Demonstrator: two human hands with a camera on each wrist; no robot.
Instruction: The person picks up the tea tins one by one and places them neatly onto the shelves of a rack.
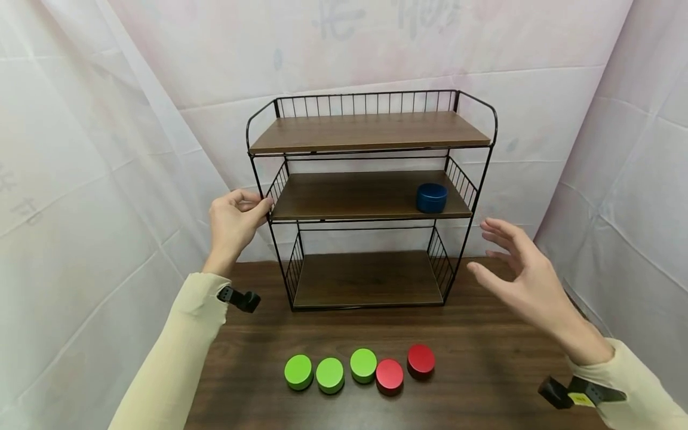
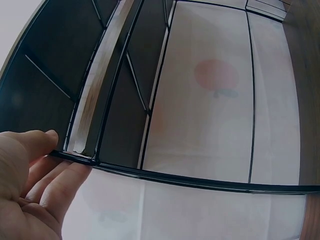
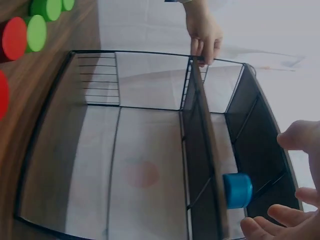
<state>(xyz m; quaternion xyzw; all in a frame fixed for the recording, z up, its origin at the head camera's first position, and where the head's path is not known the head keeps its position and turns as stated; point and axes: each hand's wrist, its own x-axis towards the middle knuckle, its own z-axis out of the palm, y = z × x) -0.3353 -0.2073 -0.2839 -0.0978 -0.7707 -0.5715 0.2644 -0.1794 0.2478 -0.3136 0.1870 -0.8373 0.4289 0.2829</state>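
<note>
A three-tier rack with black wire sides and brown wooden shelves stands upright on the table. At its left side my left hand pinches the front post at middle-shelf height; in the left wrist view the thumb and fingers of that hand lie on either side of the black rod. A round blue tin sits near the right end of the middle shelf. To the right of the rack my right hand hangs in the air, fingers spread and slightly bent, holding nothing and apart from the tin.
In front of the rack, three green round tins and two red ones stand in an uneven row on the dark wooden table. White cloth hangs behind and on both sides.
</note>
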